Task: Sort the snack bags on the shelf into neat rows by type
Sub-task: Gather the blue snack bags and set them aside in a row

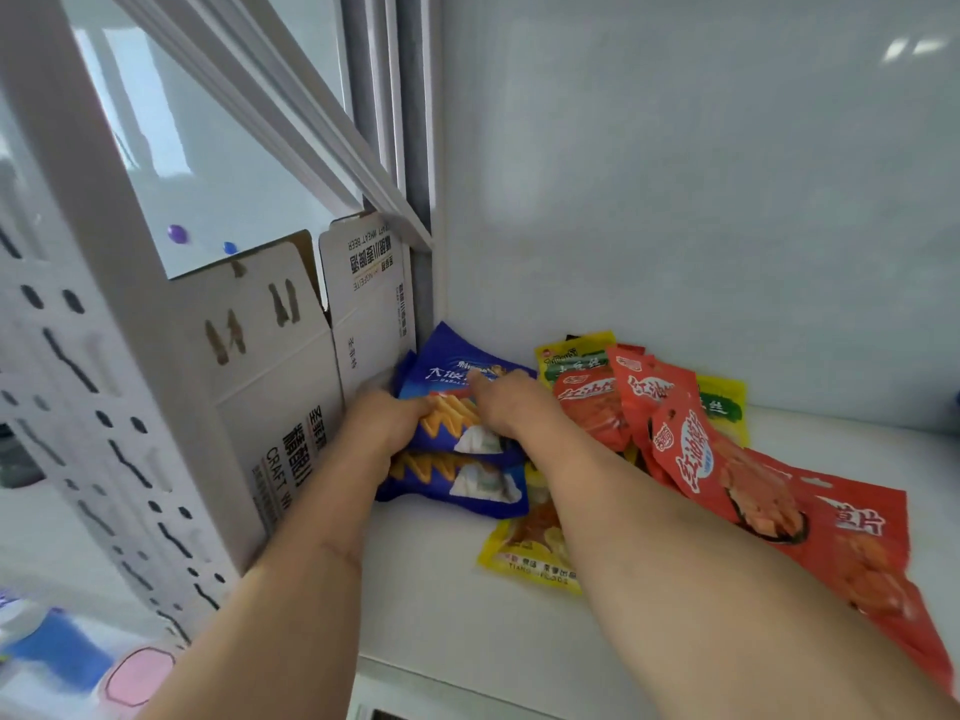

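Blue snack bags are stacked at the left of the white shelf, by the back corner. My left hand grips the left edge of the upper blue bag. My right hand rests on the same bag's right side, with a finger pointing across its front. A lower blue bag lies under it, nearer to me. Red snack bags overlap in a loose pile to the right. Yellow-green bags stand behind the red ones. A yellow bag lies partly under my right forearm.
An open white cardboard box stands on the left, touching the blue bags. The shelf's back wall is close behind the pile. A perforated white upright runs along the left. Bare shelf surface lies in front of the bags.
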